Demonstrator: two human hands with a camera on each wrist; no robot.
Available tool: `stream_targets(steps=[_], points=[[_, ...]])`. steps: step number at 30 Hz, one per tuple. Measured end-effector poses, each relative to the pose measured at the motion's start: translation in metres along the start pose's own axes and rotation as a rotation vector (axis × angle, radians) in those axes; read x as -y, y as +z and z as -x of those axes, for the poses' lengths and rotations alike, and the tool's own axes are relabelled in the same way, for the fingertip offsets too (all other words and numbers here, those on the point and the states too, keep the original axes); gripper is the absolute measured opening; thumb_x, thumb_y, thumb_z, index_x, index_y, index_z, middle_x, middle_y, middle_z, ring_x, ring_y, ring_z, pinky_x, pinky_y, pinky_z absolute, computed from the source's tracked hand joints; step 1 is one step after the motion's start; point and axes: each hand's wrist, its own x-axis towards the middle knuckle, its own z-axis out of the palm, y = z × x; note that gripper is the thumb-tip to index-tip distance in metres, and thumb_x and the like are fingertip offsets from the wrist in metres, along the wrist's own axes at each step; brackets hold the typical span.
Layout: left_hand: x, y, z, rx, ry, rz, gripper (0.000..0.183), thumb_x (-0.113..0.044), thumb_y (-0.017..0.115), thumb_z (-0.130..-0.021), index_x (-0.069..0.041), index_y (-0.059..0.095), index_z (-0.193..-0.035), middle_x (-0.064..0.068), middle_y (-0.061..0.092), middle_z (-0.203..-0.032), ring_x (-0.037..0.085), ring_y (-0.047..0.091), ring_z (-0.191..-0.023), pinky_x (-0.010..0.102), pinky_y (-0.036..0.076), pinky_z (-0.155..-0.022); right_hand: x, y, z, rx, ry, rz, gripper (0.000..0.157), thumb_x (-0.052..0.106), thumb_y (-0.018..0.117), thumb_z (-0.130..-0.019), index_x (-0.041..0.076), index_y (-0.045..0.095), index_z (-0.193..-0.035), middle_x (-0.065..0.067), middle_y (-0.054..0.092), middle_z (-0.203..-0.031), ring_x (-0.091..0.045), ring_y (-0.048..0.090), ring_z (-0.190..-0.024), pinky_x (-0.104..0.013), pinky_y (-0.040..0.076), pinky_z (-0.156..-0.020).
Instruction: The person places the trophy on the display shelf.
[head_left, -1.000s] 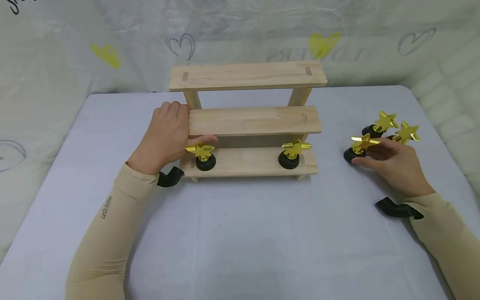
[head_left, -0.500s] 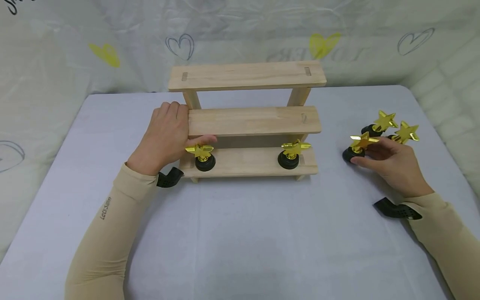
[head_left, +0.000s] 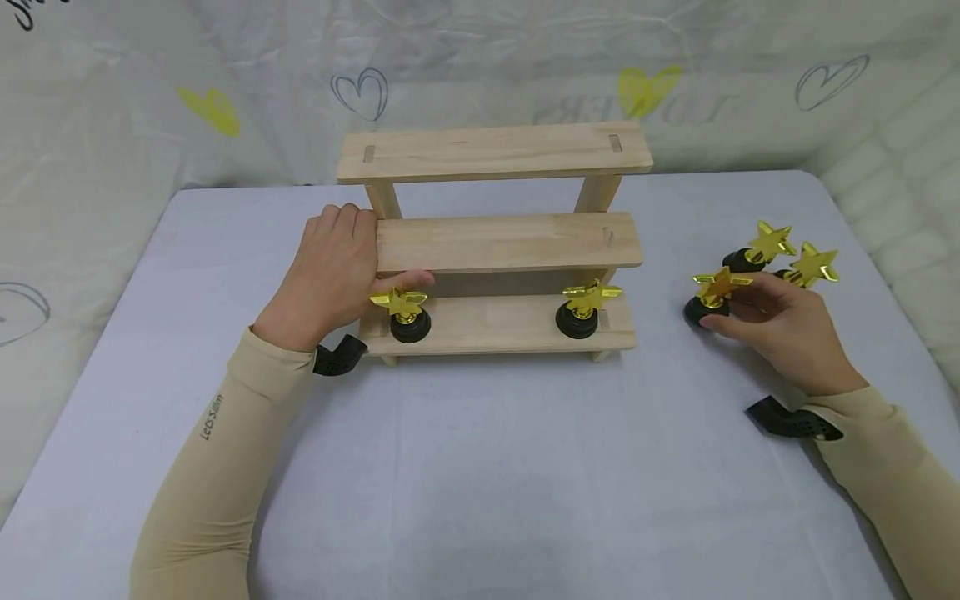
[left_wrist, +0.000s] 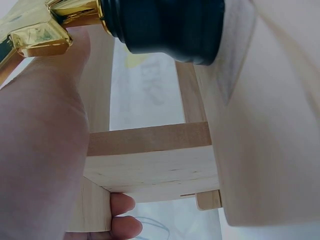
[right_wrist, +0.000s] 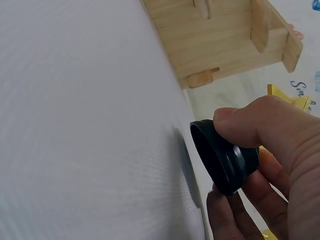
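My left hand point(head_left: 322, 271) grips the left end of the middle board of a three-tier wooden shelf point(head_left: 510, 242). Two of its fingertips point(left_wrist: 125, 227) show around the wood in the left wrist view. On the bottom board stand two star trophies with black bases, one at the left point(head_left: 410, 325), close by my left thumb, and another at the right point(head_left: 577, 321). Off to the right, my right hand point(head_left: 795, 329) pinches a third star trophy point(head_left: 707, 312) by its black base. That base point(right_wrist: 227, 160) is raised a little from the table, its hollow underside showing in the right wrist view.
Behind my right hand are two more gold star trophies, one farther back point(head_left: 768, 244) and one partly hidden by the fingers point(head_left: 813, 265). A white cloth covers the table point(head_left: 480, 467). A pale curtain with printed hearts point(head_left: 480, 67) hangs behind it.
The trophy in my right hand has shifted slightly left, its star turning a little. My left hand and the shelf stay where they were.
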Motion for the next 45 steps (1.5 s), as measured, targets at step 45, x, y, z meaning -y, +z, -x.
stream_targets(steps=[45], points=[[-0.003,0.001,-0.004,0.051,-0.034,0.015,0.108,-0.096,0.013,-0.08,0.004,0.05,-0.082,0.016,0.044,-0.069,0.033,0.04,-0.064,0.04,0.031,-0.062,0.008,-0.009,0.0,0.042,0.12,-0.036,0.042,0.015,0.089,-0.082,0.01,0.07,-0.12,0.03,0.069,-0.1,0.016,0.068,-0.091,-0.004,0.052,-0.076]])
